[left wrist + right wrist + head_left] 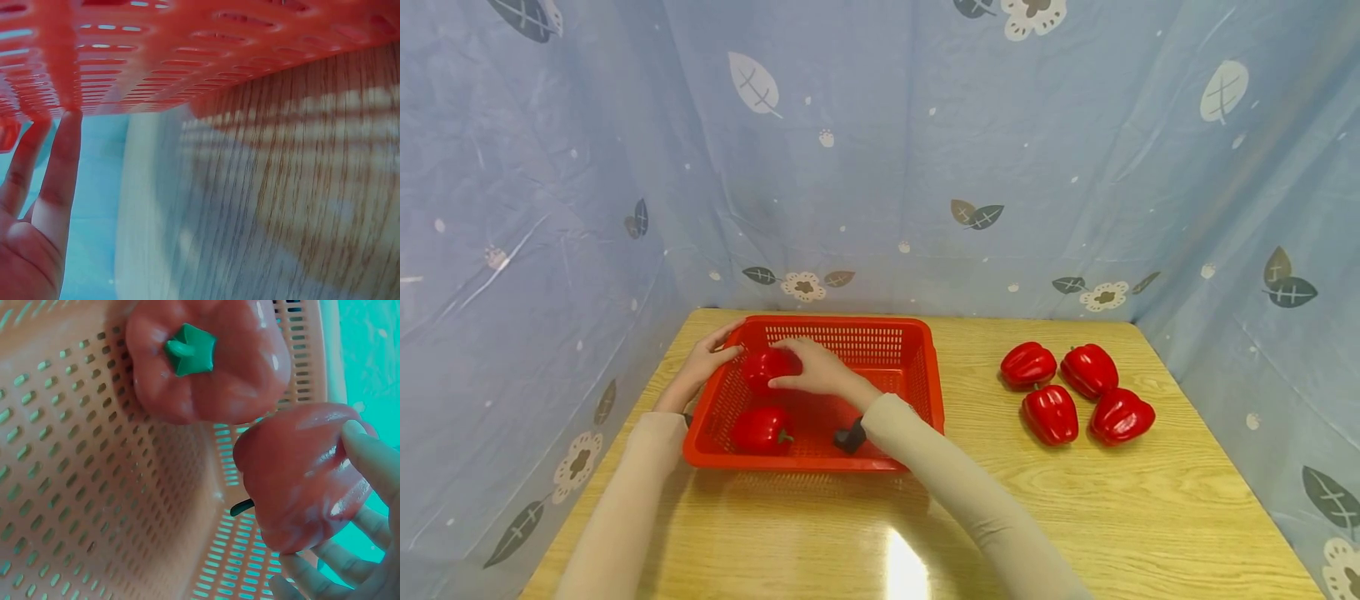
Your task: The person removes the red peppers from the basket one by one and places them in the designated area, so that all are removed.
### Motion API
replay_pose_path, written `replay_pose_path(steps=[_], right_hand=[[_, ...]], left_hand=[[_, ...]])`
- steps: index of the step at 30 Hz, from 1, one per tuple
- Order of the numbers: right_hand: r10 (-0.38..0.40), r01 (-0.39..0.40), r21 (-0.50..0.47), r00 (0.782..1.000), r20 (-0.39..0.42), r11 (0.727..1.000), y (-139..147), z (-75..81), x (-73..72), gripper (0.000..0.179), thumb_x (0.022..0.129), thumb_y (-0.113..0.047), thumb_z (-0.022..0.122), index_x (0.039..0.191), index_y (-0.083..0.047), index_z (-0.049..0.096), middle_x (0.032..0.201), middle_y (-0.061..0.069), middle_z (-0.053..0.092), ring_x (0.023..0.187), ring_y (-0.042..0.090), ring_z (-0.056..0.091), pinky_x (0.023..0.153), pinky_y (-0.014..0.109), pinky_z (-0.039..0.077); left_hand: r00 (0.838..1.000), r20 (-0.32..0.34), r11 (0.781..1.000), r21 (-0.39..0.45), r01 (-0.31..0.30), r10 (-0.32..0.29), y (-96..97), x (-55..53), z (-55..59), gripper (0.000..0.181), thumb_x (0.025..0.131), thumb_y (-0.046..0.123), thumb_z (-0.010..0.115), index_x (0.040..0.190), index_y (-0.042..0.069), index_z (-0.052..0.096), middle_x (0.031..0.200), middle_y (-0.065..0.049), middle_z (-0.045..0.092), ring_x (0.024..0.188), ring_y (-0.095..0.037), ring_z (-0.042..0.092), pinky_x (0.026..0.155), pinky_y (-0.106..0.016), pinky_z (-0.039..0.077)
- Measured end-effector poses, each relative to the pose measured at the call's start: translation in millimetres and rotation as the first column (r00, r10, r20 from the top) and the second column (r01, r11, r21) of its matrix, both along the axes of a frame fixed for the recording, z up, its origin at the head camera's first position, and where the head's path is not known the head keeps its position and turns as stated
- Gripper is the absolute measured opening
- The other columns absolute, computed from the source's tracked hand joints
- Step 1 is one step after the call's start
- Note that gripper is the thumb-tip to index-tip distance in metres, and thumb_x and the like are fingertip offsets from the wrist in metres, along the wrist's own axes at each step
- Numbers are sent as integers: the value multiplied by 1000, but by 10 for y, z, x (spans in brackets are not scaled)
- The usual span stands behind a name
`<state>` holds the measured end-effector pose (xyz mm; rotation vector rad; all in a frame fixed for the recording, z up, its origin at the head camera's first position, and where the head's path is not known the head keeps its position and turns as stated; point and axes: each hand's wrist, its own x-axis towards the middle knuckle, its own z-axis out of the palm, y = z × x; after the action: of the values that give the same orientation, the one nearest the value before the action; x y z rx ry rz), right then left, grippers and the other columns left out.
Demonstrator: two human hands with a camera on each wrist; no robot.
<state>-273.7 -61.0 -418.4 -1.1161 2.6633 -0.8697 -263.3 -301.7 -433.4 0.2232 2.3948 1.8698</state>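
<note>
A red bell pepper [303,478] with a dark stem is gripped between the thumb and fingers of my right hand [816,371], inside the left half of the red plastic basket [934,400]. Another red bell pepper [762,429] with a green stem lies in the basket's near left corner; the right wrist view shows this pepper [209,369] close beside the held one. At the basket's left side, my left hand [700,367] rests against the rim. Straight fingers [59,169] touch the slotted outer wall in the left wrist view; its thumb is hidden there.
To the right of the basket, several red bell peppers [1051,414] lie grouped on the wooden table [1000,500]. A blue patterned curtain [880,167] hangs behind and along both sides of the table.
</note>
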Motion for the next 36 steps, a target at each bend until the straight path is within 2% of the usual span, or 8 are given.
replay_pose_path(steps=[10, 20, 26, 31, 36], right_hand=[[3, -3, -9, 1000, -26, 1000, 161, 38, 4, 63, 81, -43, 68, 135, -19, 47, 132, 1, 52, 121, 16, 46, 100, 33, 41], [-18, 17, -60, 1000, -25, 998, 317, 91, -20, 64, 80, -45, 69, 134, -19, 47, 130, 2, 53, 119, 16, 47, 100, 32, 41], [-46, 44, -65, 999, -20, 997, 421, 130, -20, 65, 79, -47, 69, 135, -21, 47, 130, 1, 51, 119, 16, 47, 100, 34, 41], [-59, 57, -98, 998, -11, 994, 495, 171, 0, 66, 79, -47, 69, 135, -22, 46, 130, 2, 50, 119, 17, 47, 98, 35, 42], [-73, 72, -124, 997, -9, 990, 559, 218, 33, 66, 78, -47, 70, 135, -23, 46, 129, 0, 50, 118, 17, 47, 97, 36, 44]], left_hand=[[1000, -10, 1000, -7, -7, 7, -7, -17, -20, 59, 95, 9, 50, 147, 8, 24, 143, -28, 31, 88, -6, 61, 67, -28, 55], [999, -39, 1000, -22, -16, 15, -115, -124, -228, 58, 95, 19, 53, 147, 20, 28, 142, -22, 34, 91, -7, 61, 69, -28, 55], [999, -45, 999, -29, -18, 16, -112, -136, -243, 59, 95, 21, 53, 147, 19, 28, 142, -23, 34, 93, -9, 61, 70, -28, 55], [998, -69, 999, -45, -17, 14, -119, -132, -253, 58, 95, 20, 52, 147, 18, 28, 142, -23, 35, 94, -5, 59, 71, -26, 55], [994, -113, 1000, -22, 5, -8, -133, -124, -266, 55, 94, 18, 53, 145, 22, 34, 138, -17, 42, 93, -7, 59, 68, -26, 55]])
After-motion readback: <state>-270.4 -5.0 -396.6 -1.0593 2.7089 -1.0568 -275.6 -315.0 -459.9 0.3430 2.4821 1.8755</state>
